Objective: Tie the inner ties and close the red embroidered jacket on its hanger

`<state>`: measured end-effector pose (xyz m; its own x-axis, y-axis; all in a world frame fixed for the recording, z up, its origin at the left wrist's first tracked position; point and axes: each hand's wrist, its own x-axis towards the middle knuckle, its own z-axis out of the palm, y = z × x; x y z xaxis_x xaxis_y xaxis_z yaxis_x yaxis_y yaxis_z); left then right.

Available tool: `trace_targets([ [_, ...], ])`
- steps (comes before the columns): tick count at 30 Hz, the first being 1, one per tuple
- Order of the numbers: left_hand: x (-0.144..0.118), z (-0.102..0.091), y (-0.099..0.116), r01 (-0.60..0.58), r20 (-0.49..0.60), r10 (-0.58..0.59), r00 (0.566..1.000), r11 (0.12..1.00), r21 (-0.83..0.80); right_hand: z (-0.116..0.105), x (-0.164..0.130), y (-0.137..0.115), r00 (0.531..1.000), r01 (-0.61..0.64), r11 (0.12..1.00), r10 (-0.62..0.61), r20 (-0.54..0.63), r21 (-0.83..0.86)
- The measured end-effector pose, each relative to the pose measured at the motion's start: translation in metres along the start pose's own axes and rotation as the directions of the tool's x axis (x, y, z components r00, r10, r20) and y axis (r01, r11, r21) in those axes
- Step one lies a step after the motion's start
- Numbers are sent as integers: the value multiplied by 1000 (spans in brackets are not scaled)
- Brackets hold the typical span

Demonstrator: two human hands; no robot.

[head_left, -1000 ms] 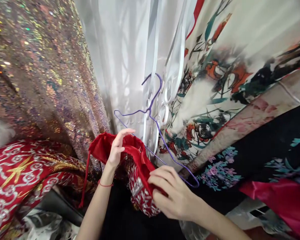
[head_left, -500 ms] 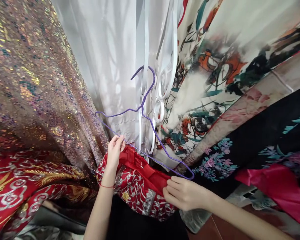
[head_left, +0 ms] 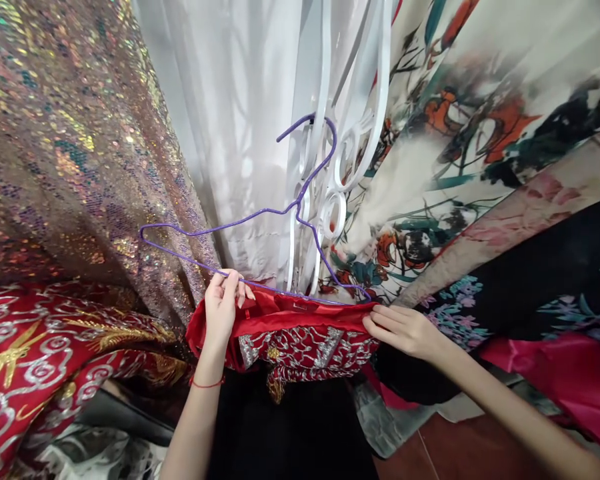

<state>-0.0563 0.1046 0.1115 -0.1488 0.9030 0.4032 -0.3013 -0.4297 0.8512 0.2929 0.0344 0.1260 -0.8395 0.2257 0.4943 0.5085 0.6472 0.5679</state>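
- The red embroidered garment [head_left: 295, 337] is stretched between both hands, just under the purple wire hanger [head_left: 260, 257].
- Its top edge is pinched by the left hand [head_left: 221, 308].
- The other end is gripped by the right hand [head_left: 405, 328], fingers pressed together; hanging is judged unfinished.

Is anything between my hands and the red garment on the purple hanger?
Nothing visible. The left hand and right hand both touch the red garment, which lies against the purple hanger along its bottom bar.

A red garment [head_left: 300, 333] with silver embroidery lies stretched level along the bottom wire of a thin purple hanger [head_left: 260, 220]
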Motion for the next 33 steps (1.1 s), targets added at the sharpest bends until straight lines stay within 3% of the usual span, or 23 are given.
trace_targets([
  [5,-2,2,-5,-76,-75,73,995,996,-45,3,-2,-2,992,18,998,-25,120,57],
  [9,-8,-1,-5,-74,-62,71,996,996,-43,-2,-3,4,992,-3,995,-11,126,104],
  [13,-17,0,-8,-37,-31,36,999,999,-32,-7,-8,12,998,-46,990,39,56,136],
  [18,-24,7,-11,22,-5,-22,1000,999,-39,-2,-13,28,966,-247,948,257,-26,202],
  [22,-30,10,-8,77,15,-77,997,997,32,7,11,35,914,-330,911,374,-160,247],
  [25,-37,12,-6,99,-13,-98,995,995,17,11,43,27,853,-377,873,457,-251,309],
  [29,-39,10,0,95,-47,-94,995,995,37,10,74,9,779,-507,705,622,-87,496],
  [31,-35,7,7,100,-45,-96,994,992,77,9,79,5,770,-543,645,638,12,537],
  [33,-33,3,17,110,-36,-106,994,981,161,9,79,5,787,-540,659,616,36,524],
])
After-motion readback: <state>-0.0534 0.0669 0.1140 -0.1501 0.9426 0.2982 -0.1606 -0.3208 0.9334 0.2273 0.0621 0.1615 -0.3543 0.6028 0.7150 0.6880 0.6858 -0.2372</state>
